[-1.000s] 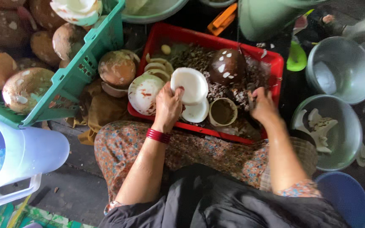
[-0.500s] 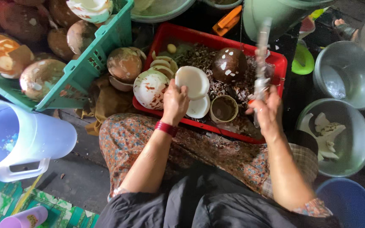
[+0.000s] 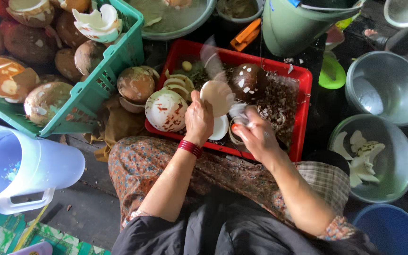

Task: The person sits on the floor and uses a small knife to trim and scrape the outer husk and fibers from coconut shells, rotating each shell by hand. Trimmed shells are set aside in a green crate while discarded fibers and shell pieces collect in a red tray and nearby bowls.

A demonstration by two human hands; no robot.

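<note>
left hand [image 3: 199, 118] is clamped on a white coconut piece [image 3: 217, 97] over the red tray [image 3: 303, 118], right hand [image 3: 256, 134] closed round a blurry tool

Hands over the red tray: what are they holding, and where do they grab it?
The left hand grips a white coconut piece by its lower edge. The right hand holds something blurred; what it is cannot be told.

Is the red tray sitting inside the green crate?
No. The red tray sits beside the green crate, to its right, and the left hand holds a white coconut piece over it.
</note>
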